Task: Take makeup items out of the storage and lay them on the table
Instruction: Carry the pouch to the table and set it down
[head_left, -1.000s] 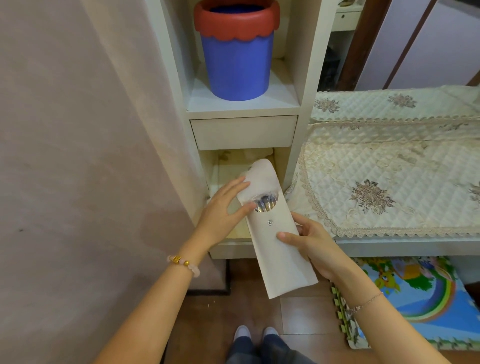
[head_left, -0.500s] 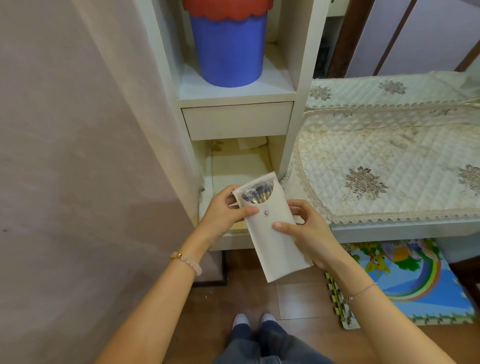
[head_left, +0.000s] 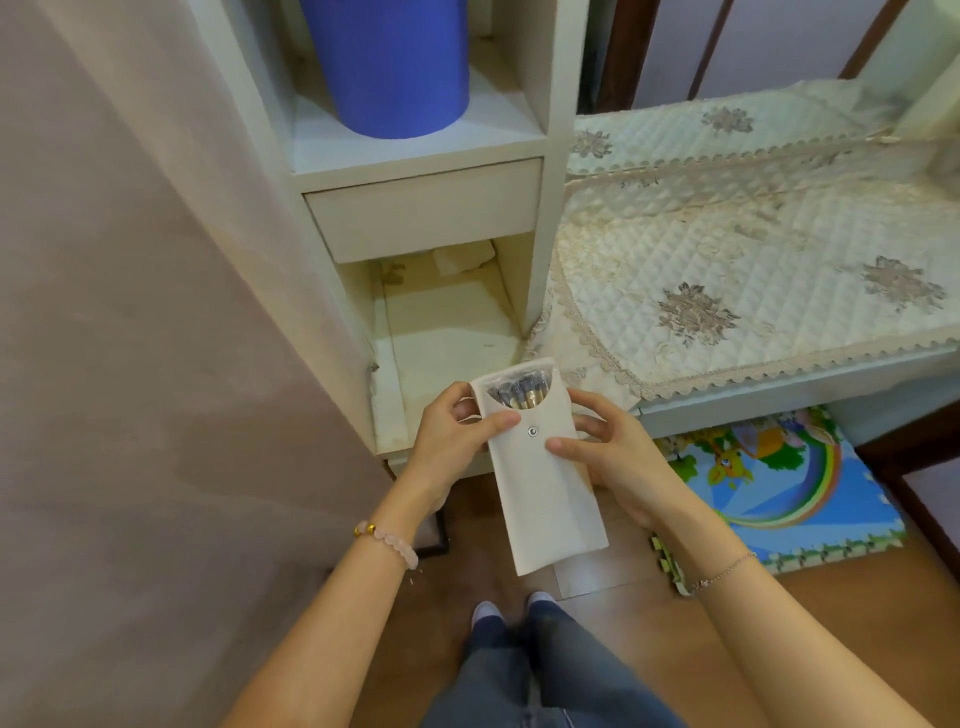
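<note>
**Op A:** Entry, head view. Nearest to me: both forearms reach in, a bead bracelet (head_left: 387, 541) on the left wrist. The left hand (head_left: 457, 431) is closed on the upper left edge of the cream brush pouch (head_left: 540, 467), thumb lying across the front just beside the snap button (head_left: 533, 432). The right hand (head_left: 608, 457) grips the pouch's right side, thumb on the front, fingers wrapped behind.

**Op B:** Where do I log the pouch itself?

**Op A:** In the air, clear of the shelf unit, tilted with its mouth up and away from me. The flap is open; the makeup brushes (head_left: 519, 392) show at the mouth, still inside. Just beyond stands the open lower compartment (head_left: 447, 332); I see nothing left in it except a scrap at the back. To the right and further off is the table with its quilted cover (head_left: 727, 270), nothing on the part I can see.

**Op B:** Step in hand?

**Op A:** My judgement: pouch out of storage, not yet laid down. Next move calls for carrying it rightward over the table edge and setting it flat on the cover, mouth kept level so the brushes do not slide out. Whether the brushes are then pulled out, I cannot say.
</note>
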